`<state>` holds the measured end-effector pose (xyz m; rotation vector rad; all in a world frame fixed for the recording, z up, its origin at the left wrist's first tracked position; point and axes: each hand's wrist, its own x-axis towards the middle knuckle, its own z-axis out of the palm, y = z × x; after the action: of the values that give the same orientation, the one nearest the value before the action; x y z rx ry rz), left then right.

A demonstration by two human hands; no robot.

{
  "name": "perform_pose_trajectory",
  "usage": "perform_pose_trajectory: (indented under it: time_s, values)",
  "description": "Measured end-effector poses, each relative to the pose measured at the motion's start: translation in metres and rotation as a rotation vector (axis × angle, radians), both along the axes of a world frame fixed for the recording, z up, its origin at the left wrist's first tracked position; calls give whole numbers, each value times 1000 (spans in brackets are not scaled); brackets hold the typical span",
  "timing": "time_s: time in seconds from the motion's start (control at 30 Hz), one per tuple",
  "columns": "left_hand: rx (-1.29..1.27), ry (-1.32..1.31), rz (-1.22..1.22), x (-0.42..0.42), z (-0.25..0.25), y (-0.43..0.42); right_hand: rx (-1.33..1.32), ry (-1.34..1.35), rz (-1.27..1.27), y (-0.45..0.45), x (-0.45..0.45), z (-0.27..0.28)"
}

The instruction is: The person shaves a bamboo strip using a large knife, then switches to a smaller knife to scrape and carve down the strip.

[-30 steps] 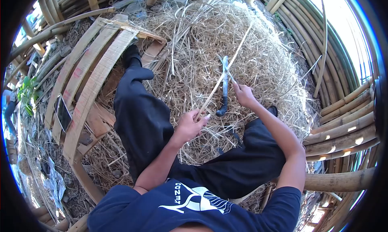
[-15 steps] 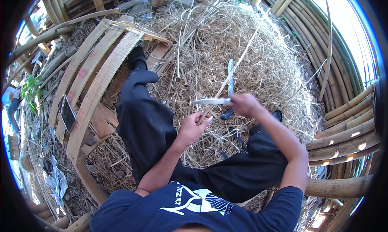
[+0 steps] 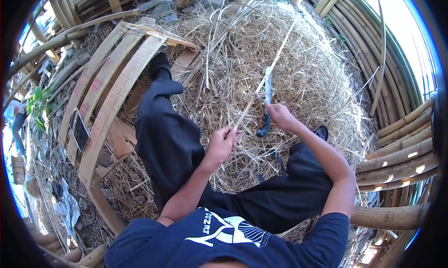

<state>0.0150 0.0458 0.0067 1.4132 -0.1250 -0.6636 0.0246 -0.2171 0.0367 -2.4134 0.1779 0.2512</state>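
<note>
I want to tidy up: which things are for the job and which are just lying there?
Likely for the job:
strip in the left hand
tool in the right hand, blurred
dark-handled tool on the shavings

Just lying about, probably:
phone-like thing on the wooden slats
crumpled sheet

Centre: two hands, one left hand (image 3: 221, 146) and one right hand (image 3: 281, 117) — one pale strip (image 3: 247, 110), one knife (image 3: 267, 88), one black-handled tool (image 3: 263, 128). Left of frame: three long slats (image 3: 116, 94), one phone (image 3: 80, 129) — one other person (image 3: 17, 123).
</note>
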Motion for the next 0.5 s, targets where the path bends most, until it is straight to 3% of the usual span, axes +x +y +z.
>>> perform_pose_trajectory:
  time_s: [0.17,0.27,0.33,0.43,0.47,0.5]
  values:
    - [-61,17,-20,0,2,3,-448,-241,279,10,-9,18]
    - [-78,12,-57,0,0,2,-547,-61,291,-38,12,13]
    - [-140,61,-63,-7,0,2,-703,0,12,-80,30,42]
    - [-162,146,-55,2,7,1,-586,-64,-101,-65,24,31]
    - [-174,144,-50,1,4,-1,-357,-306,3,-67,23,8]
    - [-143,99,-37,-1,-2,-2,-112,21,-157,-61,26,8]
